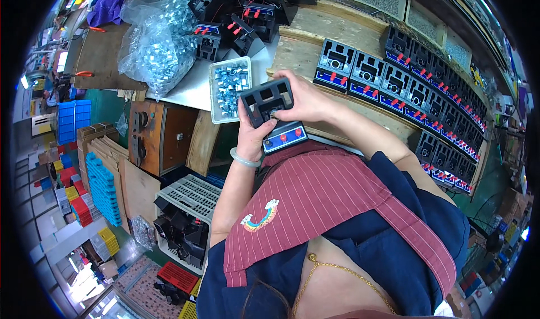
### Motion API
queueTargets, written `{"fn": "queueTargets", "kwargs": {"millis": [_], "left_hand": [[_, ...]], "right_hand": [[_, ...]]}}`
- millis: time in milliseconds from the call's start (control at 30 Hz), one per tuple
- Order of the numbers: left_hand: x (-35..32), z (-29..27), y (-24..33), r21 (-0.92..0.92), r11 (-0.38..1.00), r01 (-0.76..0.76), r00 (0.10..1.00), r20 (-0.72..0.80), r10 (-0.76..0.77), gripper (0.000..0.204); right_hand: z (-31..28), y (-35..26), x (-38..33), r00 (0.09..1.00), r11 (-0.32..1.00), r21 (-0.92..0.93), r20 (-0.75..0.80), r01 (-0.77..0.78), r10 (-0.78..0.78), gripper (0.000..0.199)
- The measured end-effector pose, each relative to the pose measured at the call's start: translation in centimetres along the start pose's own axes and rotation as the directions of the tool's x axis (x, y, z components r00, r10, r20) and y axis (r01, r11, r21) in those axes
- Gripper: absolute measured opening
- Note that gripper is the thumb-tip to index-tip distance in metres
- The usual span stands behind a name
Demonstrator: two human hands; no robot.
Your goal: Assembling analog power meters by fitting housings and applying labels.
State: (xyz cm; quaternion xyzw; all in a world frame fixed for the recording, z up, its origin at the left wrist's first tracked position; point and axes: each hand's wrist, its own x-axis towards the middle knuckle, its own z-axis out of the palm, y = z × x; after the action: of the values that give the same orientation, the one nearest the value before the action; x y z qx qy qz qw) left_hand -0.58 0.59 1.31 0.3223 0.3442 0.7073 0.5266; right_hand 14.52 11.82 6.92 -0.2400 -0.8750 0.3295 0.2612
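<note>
Black housing (273,112): gripped by left hand (251,136); right hand (306,101) fingers pinch at its socket. Rows of finished housings (427,88) shelved; clip tray (229,87) still part-full.

i have only one view here, from the camera on the person's head, and it looks steeply down over the chest and the striped apron (320,201). the lens is a wide fisheye, so the picture is a circle with dark corners and the straight edge of the wooden bench (315,43) bends near the rim. the forearms enter from the lower part and the two hands are close, a little above the centre. the floor shows at the lower left, far below.
</note>
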Motion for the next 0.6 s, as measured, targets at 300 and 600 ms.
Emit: {"fn": "queueTargets", "kwargs": {"millis": [300, 600], "left_hand": [[3.4, -2.5, 1.0, 0.122, 0.989, 0.083, 0.978, -0.2, -0.057, 0.069], [2.3, -8.1, 1.2, -0.066, 0.943, 0.326, 0.918, -0.216, -0.332, 0.032]], "right_hand": [[-2.8, 5.5, 5.8, 0.896, 0.952, -0.142, -0.398, -0.272, 0.197, 0.082], [0.7, 7.7, 18.2, 0.883, 0.961, -0.121, -0.435, -0.248, 0.173, 0.036]]}}
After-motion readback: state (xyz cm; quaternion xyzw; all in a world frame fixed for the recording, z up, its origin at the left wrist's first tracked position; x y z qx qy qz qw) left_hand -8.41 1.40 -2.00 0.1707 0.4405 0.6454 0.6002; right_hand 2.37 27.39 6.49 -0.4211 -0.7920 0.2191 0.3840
